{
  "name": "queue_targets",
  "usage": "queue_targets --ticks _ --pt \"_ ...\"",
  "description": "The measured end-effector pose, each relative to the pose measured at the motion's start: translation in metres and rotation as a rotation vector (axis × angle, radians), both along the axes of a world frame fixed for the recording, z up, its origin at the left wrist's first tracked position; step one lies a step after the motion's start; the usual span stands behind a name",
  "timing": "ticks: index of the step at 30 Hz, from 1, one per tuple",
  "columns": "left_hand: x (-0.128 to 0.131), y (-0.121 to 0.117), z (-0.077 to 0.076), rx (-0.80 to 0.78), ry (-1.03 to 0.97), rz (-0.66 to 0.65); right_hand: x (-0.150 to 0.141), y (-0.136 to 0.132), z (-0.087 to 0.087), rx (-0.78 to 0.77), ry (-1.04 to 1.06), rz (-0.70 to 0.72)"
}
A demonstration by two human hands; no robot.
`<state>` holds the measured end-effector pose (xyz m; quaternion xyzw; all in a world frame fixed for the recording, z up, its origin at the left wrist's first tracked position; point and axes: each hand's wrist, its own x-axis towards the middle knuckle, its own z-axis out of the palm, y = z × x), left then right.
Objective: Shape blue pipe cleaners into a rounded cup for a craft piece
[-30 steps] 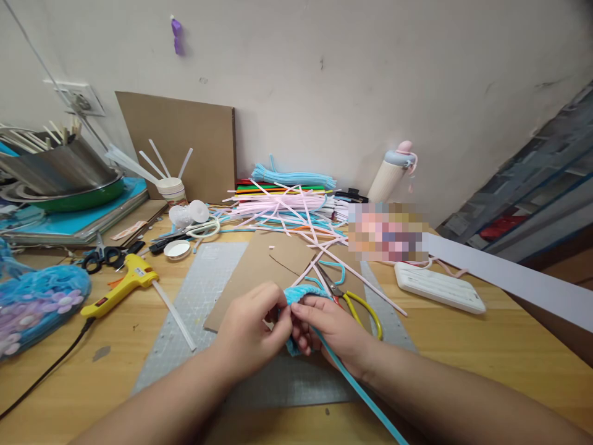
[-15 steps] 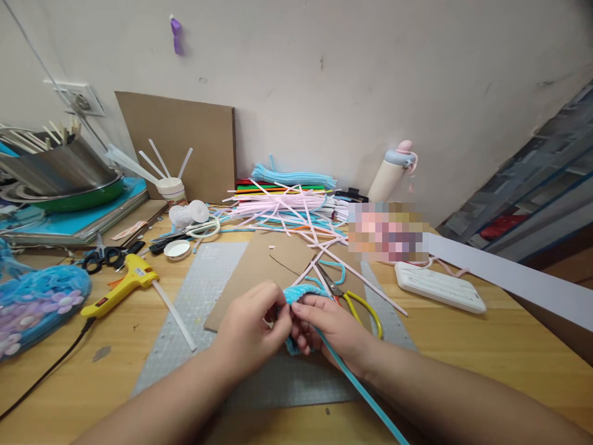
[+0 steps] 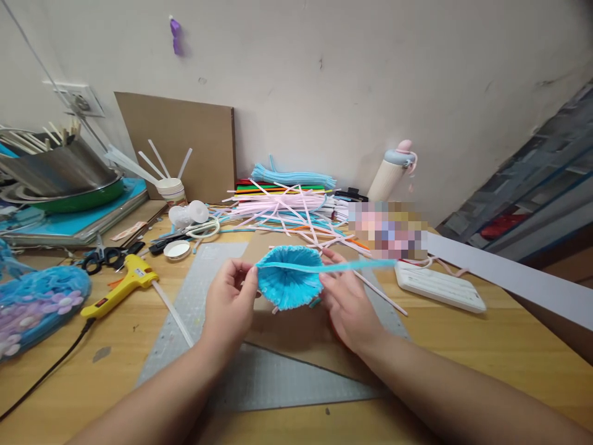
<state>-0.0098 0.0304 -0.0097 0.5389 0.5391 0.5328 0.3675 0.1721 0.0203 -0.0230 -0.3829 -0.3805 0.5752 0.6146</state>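
Note:
A round bowl-shaped piece woven from blue pipe cleaners (image 3: 290,284) is held up between both hands above the brown cardboard sheet (image 3: 296,337). My left hand (image 3: 230,301) pinches its left rim. My right hand (image 3: 345,298) grips its right rim with curled fingers. A loose blue pipe cleaner strand (image 3: 352,266) runs across the top of the piece and sticks out to the right past my right hand.
A grey cutting mat (image 3: 259,377) lies under the cardboard. A yellow glue gun (image 3: 121,284), black scissors (image 3: 104,254) and a blue mesh bag (image 3: 37,306) lie left. A pile of pipe cleaners (image 3: 287,207) sits behind, a white power bank (image 3: 438,287) right.
Both hands moved apart and lifted away from me, turning the blue woven piece so its round face shows. The long blue strand swung from trailing toward me to pointing right. The yellow-handled scissors are now hidden.

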Motion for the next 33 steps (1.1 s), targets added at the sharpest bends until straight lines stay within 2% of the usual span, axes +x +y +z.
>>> queue_targets --ticks 2,4,6,8,10,12,15,16,18,20,22,24,27,29,33 --pt "0.002 -0.002 -0.002 0.045 -0.013 -0.01 -0.004 -0.002 0.003 -0.104 0.105 0.178" --pt "0.003 -0.005 -0.004 0.091 0.0 -0.042 -0.006 -0.003 0.003 -0.198 0.162 0.252" --pt "0.003 -0.007 -0.005 0.15 0.06 -0.105 -0.006 -0.002 0.001 -0.24 0.161 0.219" --pt "0.003 -0.009 -0.004 0.203 0.128 -0.137 -0.005 0.001 -0.005 -0.192 0.096 0.138" --pt "0.002 -0.011 -0.002 0.176 0.112 -0.108 -0.002 0.002 -0.011 -0.029 -0.057 0.024" --pt "0.003 -0.014 0.002 0.017 -0.009 -0.152 0.003 0.0 -0.015 0.217 -0.285 -0.116" --pt "0.008 -0.018 0.008 -0.332 -0.348 -0.43 0.01 -0.006 -0.014 0.57 -0.609 -0.257" --pt "0.01 -0.019 0.011 -0.417 -0.489 -0.503 0.012 -0.008 -0.012 0.655 -0.693 -0.256" --pt "0.013 -0.021 0.016 -0.513 -0.739 -0.552 0.014 -0.012 -0.008 0.769 -0.837 -0.206" --pt "0.013 -0.02 0.02 -0.571 -0.883 -0.535 0.014 -0.015 -0.004 0.835 -0.937 -0.11" --pt "0.01 -0.018 0.021 -0.609 -0.959 -0.504 0.013 -0.016 -0.004 0.873 -0.945 0.019" --pt "0.007 -0.015 0.021 -0.625 -0.983 -0.462 0.011 -0.016 -0.005 0.842 -0.817 0.095" --pt "0.005 -0.014 0.018 -0.62 -0.929 -0.412 0.006 -0.015 -0.009 0.649 -0.513 0.031" --pt "0.006 -0.016 0.016 -0.584 -0.875 -0.422 0.003 -0.013 -0.009 0.497 -0.372 0.022" --pt "0.008 -0.02 0.013 -0.502 -0.794 -0.526 0.0 -0.011 -0.007 0.277 -0.23 0.213"
